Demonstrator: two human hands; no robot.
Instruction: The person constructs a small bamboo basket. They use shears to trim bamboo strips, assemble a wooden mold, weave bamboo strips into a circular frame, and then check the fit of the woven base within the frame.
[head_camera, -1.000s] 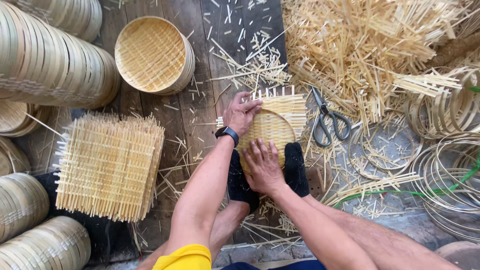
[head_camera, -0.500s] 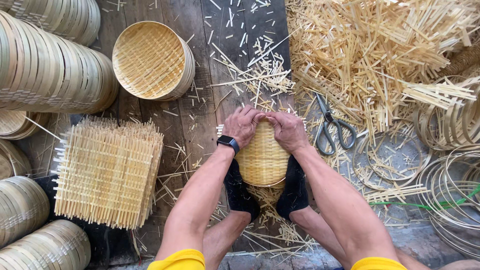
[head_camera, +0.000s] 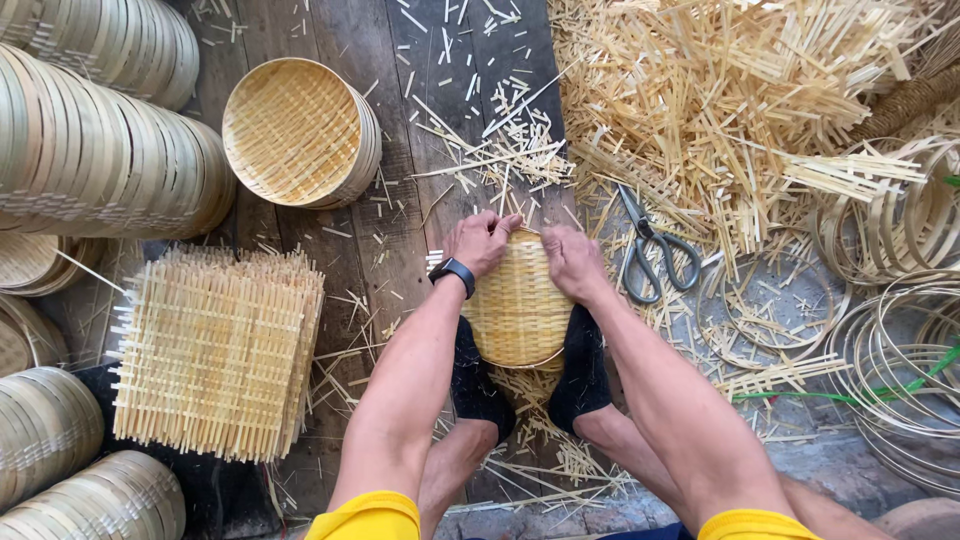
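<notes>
A half-formed woven bamboo basket (head_camera: 517, 305) stands on edge between my two feet in black socks. My left hand (head_camera: 482, 240), with a black watch on the wrist, grips the basket's upper left rim. My right hand (head_camera: 572, 260) presses on its upper right rim. Both hands curl over the top edge, so that edge is hidden. The woven underside bulges toward me.
Grey scissors (head_camera: 650, 248) lie just right of my right hand. A stack of flat woven mats (head_camera: 215, 350) is at left, a finished round basket (head_camera: 298, 130) at upper left, stacked baskets (head_camera: 90, 160) along the left edge, bamboo hoops (head_camera: 900, 320) at right, loose strips (head_camera: 740, 90) above.
A second ago the weave was a flat square mat under my hands. It is now folded down into a rounded basket shape, with both hands on its far rim.
</notes>
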